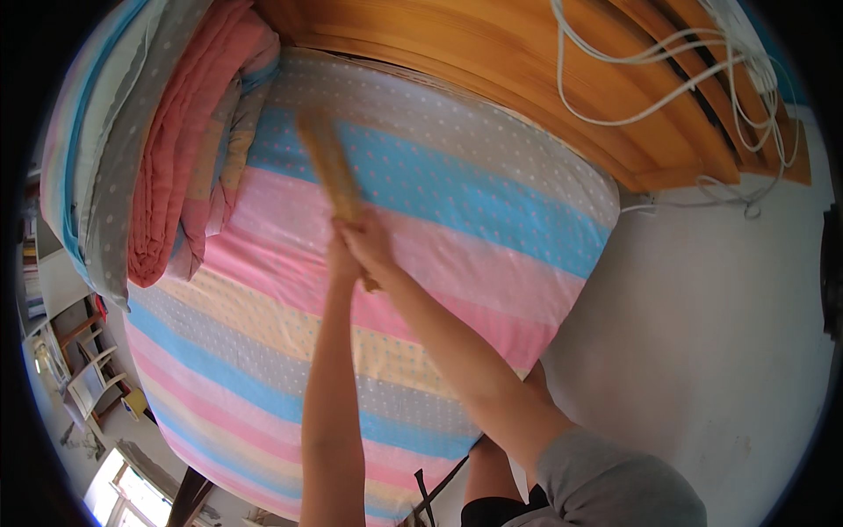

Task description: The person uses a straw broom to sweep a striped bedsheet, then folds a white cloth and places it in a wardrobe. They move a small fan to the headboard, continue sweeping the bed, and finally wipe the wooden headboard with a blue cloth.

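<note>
Both of my hands are wrapped around the handle of a tan hand broom (329,161), which looks blurred. My left hand (342,257) is on the left side of the handle. My right hand (370,242) overlaps it from the right, and a short handle end sticks out below them. The broom's wide end points up and away over a striped, dotted bed sheet (461,263) in blue, pink, yellow and grey. Whether the broom touches the sheet cannot be told.
A folded coral quilt (181,138) and a grey dotted cover (118,171) are piled at the left. An orange wooden headboard (461,53) borders the far side, with white cables (625,122) hanging over it. White floor (658,369) lies right; a white chair (92,385) stands far left.
</note>
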A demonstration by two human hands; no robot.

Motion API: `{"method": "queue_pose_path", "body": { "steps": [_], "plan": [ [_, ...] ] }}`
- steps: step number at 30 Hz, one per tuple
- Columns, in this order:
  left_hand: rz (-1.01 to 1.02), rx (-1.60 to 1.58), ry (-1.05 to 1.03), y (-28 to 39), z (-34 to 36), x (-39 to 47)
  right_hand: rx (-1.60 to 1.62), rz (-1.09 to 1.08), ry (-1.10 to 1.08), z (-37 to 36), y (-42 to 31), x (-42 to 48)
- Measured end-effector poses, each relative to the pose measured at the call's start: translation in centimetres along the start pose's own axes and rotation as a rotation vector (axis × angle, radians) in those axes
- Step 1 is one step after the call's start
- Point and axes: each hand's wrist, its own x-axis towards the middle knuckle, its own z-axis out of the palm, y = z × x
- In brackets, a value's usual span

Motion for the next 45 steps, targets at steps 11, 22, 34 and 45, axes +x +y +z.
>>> {"method": "queue_pose_path", "body": {
  "steps": [11,22,34,45],
  "plan": [
    [0.343,-0.161,-0.585,3.0,15.8,-19.2,0.374,-0.155,0.608,-13.7,9.4,-18.2],
    [0.149,0.224,0.061,1.1,5.0,0.3,-0.040,-0.038,0.186,-1.3,0.0,-3.0],
    [0.571,-0.010,-0.767,9.9,25.9,-19.8,0.243,-0.368,1.024,-22.5,12.2,-16.5],
    [-0.015,0.247,0.003,-3.5,8.4,-9.2,-0.013,-0.592,0.336,2.5,6.8,-9.3]
  ]
}}
